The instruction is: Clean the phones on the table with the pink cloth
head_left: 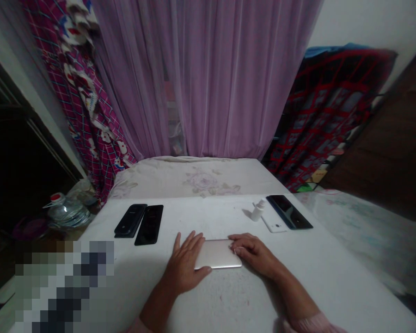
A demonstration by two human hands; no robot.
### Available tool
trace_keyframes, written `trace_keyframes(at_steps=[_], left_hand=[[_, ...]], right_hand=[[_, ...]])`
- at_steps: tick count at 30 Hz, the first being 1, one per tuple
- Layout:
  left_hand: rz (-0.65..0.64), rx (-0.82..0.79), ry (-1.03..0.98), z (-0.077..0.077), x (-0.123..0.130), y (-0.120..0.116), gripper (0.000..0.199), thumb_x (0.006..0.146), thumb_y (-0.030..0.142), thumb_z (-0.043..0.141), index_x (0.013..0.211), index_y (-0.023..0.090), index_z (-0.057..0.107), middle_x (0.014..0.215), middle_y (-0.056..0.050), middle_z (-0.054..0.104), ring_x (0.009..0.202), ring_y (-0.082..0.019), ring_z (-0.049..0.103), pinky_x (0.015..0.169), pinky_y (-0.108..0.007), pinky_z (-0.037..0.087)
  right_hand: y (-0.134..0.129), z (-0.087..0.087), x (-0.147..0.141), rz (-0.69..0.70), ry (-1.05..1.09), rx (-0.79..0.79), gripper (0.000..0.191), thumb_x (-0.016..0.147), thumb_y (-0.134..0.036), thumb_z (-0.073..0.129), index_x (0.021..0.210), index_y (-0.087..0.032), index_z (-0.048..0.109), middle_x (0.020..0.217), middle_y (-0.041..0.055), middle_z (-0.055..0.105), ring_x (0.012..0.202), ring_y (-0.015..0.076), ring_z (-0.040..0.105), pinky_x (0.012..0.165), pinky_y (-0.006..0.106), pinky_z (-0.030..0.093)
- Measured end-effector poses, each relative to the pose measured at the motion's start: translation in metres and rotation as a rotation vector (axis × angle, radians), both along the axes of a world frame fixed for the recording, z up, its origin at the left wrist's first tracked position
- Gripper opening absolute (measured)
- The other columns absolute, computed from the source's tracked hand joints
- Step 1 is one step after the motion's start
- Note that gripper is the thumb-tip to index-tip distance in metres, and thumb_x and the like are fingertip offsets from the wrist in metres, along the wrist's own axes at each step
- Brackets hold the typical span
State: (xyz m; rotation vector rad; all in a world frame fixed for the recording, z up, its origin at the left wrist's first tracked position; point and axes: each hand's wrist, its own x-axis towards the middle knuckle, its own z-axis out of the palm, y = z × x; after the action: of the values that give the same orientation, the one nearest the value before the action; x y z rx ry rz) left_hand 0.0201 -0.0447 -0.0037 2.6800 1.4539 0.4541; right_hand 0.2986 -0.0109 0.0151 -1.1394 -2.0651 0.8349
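Note:
A pale gold smartphone (217, 254) lies flat on the white-covered table, a plain light face up. My left hand (187, 263) spans its left end, thumb along the near edge and forefinger by the far corner, with the other fingers stretched out. Over the phone's right end is my right hand (254, 254), its fingers curled and pinched together. A small white scrap, perhaps tissue, shows at those fingertips; most of it is hidden. Beyond the right hand stands a small white spray bottle (258, 210), beside a white phone (274, 222) lying on the table.
Two dark phones (149, 225) (130, 221) lie at the left of the table (208, 296). Another dark phone (289, 212) lies at the far right. A large clear water bottle (67, 212) stands off the left edge. Purple curtains (211, 78) hang behind.

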Motion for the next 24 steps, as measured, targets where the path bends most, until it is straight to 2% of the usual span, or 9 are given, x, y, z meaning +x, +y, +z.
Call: trace_keyframes(at_steps=[3,5,8,15,19,22,24], left_hand=[[-0.004,-0.003,-0.009,-0.001,0.0,0.0,0.071,0.089,0.054,0.056,0.148,0.022,0.034,0.148,-0.011,0.045,0.138,-0.031,0.037,0.117,-0.057,0.01],[-0.007,0.002,-0.009,-0.001,-0.001,0.0,0.071,0.089,0.053,0.056,0.148,0.021,0.034,0.148,-0.011,0.045,0.138,-0.031,0.037,0.117,-0.057,0.009],[-0.014,0.016,-0.002,-0.003,-0.002,0.001,0.071,0.089,0.052,0.056,0.148,0.019,0.034,0.148,-0.012,0.045,0.139,-0.031,0.036,0.117,-0.057,0.009],[-0.032,0.036,-0.001,0.0,-0.002,0.0,0.07,0.091,0.052,0.055,0.15,0.022,0.031,0.147,-0.012,0.046,0.138,-0.031,0.038,0.117,-0.056,0.01],[-0.019,0.008,-0.004,0.001,-0.001,0.0,0.071,0.09,0.052,0.057,0.149,0.023,0.031,0.147,-0.012,0.045,0.138,-0.031,0.037,0.117,-0.056,0.01],[-0.017,0.001,-0.004,0.002,-0.001,0.0,0.069,0.09,0.052,0.055,0.149,0.023,0.032,0.148,-0.011,0.045,0.138,-0.031,0.037,0.117,-0.056,0.01],[-0.016,-0.006,0.0,0.002,-0.001,0.0,0.069,0.091,0.053,0.054,0.148,0.022,0.033,0.148,-0.011,0.045,0.139,-0.031,0.037,0.117,-0.056,0.01]], right_hand=[[-0.004,0.007,0.009,0.125,-0.002,-0.062,0.034,0.087,-0.053,0.057,0.08,-0.026,0.076,0.11,0.0094,0.072,0.118,0.0284,0.059,0.096,0.047,0.047],[-0.005,0.009,0.011,0.136,-0.024,-0.08,0.035,0.086,-0.054,0.057,0.079,-0.026,0.077,0.114,0.0096,0.071,0.119,0.0285,0.057,0.097,0.048,0.046],[-0.004,0.006,0.007,0.081,-0.046,-0.049,0.037,0.087,-0.054,0.056,0.079,-0.025,0.076,0.118,0.0102,0.068,0.113,0.0274,0.061,0.094,0.046,0.047],[0.003,-0.006,-0.015,-0.111,-0.098,0.118,0.027,0.093,-0.037,0.049,0.087,-0.024,0.072,0.09,0.0055,0.073,0.087,0.0204,0.065,0.084,0.036,0.048],[0.006,-0.009,-0.022,-0.179,-0.139,0.146,0.027,0.093,-0.036,0.047,0.089,-0.023,0.071,0.086,0.0054,0.072,0.084,0.0208,0.064,0.082,0.036,0.047],[0.005,-0.006,-0.017,-0.114,-0.092,0.116,0.027,0.092,-0.037,0.048,0.087,-0.022,0.071,0.089,0.0062,0.072,0.086,0.0213,0.065,0.084,0.038,0.047],[0.004,-0.002,-0.01,-0.034,-0.047,0.066,0.028,0.091,-0.04,0.05,0.085,-0.022,0.072,0.098,0.0081,0.072,0.095,0.0229,0.065,0.089,0.04,0.048]])
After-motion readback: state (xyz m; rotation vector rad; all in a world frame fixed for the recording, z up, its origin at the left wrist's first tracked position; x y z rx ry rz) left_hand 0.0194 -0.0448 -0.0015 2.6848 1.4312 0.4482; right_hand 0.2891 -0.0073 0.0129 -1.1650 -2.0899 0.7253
